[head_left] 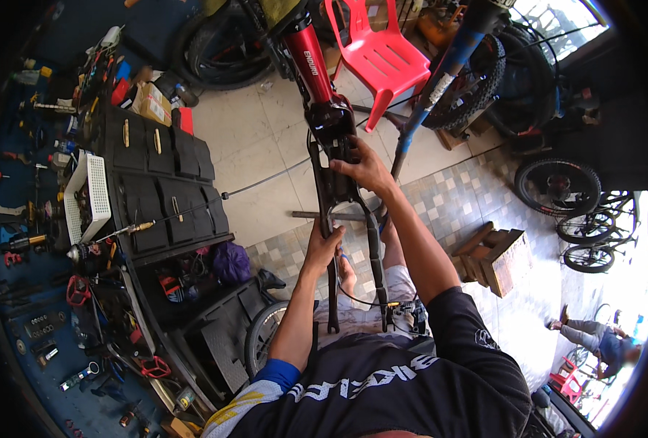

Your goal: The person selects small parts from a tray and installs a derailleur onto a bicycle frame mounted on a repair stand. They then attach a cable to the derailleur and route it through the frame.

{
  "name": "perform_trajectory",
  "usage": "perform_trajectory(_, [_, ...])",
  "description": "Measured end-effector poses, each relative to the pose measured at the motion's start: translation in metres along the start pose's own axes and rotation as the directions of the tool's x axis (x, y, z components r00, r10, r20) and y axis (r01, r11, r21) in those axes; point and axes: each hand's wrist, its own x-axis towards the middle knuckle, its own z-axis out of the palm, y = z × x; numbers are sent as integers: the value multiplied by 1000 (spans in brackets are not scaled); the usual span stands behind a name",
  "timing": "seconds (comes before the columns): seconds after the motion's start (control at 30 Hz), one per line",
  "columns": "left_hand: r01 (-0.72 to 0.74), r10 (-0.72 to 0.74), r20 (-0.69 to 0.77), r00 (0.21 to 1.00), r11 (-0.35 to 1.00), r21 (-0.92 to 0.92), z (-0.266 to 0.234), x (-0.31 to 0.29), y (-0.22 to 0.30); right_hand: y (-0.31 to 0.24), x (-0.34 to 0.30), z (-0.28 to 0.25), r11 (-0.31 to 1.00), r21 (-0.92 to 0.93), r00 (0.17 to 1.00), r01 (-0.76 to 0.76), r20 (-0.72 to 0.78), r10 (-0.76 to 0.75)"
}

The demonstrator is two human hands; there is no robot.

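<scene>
A red and black bicycle frame (pixel 311 62) runs down from the top middle toward my body. Its black rear swingarm (pixel 373 252) forks into two stays, whose ends reach close to my waist. Wrapped around the left stay is my left hand (pixel 324 247), thumb uppermost. Higher up, my right hand (pixel 365 169) grips the swingarm close to where it meets the red part; some of its fingers are hidden behind the frame. A thin black cable with a brass-coloured end (pixel 145 226) stretches from the bench side to the frame. Another cable loops near the stay ends.
On the left stands a tool bench with black drawers (pixel 170 212), a white basket (pixel 90 197) and many tools. A blue stand post (pixel 426 109) rises right of the frame, beside a red plastic chair (pixel 382 55). A wooden stool (pixel 493 257), bicycles and another person (pixel 601 343) are further right.
</scene>
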Motion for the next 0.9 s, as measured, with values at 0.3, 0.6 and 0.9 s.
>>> perform_trajectory(0.3, [33, -38, -64, 997, 995, -89, 23, -5, -2, -26, -54, -36, 731, -666, 982, -150, -185, 33])
perform_trajectory(0.6, [33, -36, -25, 999, 996, -82, 12, -2, -5, -39, -58, -36, 885, -451, 972, 117, -130, -195])
perform_trajectory(0.9, [28, -24, 36, 999, 992, -120, 0, -1, -6, -54, -37, 27, 979, -198, 953, 38, -289, -95])
